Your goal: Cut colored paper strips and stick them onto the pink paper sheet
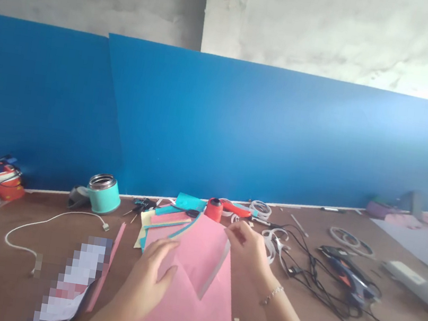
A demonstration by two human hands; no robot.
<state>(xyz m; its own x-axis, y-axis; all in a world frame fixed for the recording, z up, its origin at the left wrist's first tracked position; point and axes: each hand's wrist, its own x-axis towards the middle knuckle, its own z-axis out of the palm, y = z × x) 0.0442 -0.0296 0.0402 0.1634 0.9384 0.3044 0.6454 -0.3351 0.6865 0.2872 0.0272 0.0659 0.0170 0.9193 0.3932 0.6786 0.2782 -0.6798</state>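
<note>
A large pink sheet [190, 318] lies on the brown table in front of me, with a smaller pink piece [200, 250] over its upper part. The smaller piece comes to a point towards me and shows a pale strip along its right edge. My right hand [245, 245] pinches its upper right corner between thumb and fingers. My left hand [152, 274] is at the left side of the pink paper, thumb apart from the fingers, resting on it. Blue, yellow and pink sheets [162, 220] are stacked just beyond.
A red spool [213, 210] and rolls of white tape [274, 242] stand behind the paper. Left are a turquoise container [105, 195], a white cable [24, 247] and a phone [70, 289]. Right are a glue gun [352, 283], black cords and a power strip [418, 285].
</note>
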